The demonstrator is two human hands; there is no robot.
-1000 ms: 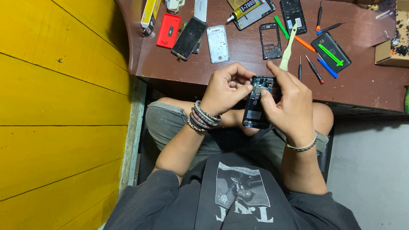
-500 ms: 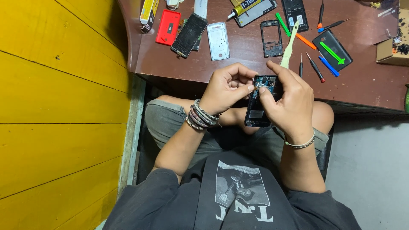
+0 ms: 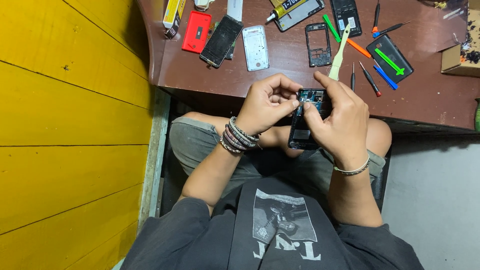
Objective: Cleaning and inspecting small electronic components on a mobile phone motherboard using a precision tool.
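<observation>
I hold an opened black phone (image 3: pixel 304 127) upright above my lap, its circuit board showing near the top. My right hand (image 3: pixel 340 122) wraps its right side, thumb resting on the board. My left hand (image 3: pixel 267 102), with several bracelets on its wrist, pinches at the phone's upper left edge with thumb and forefinger. What the fingertips pinch is too small to tell.
The brown desk (image 3: pixel 280 80) ahead carries a red phone cover (image 3: pixel 196 32), a black phone (image 3: pixel 221 41), a white back cover (image 3: pixel 255 47), a black frame (image 3: pixel 318 44), a brush (image 3: pixel 338 57), screwdrivers (image 3: pixel 371 79), and coloured pry tools (image 3: pixel 387 62). A yellow plank wall (image 3: pixel 65 135) stands at left.
The view has shifted slightly toward the desk. My hands stay on the phone, with the left fingertips pressing closer to its top edge.
</observation>
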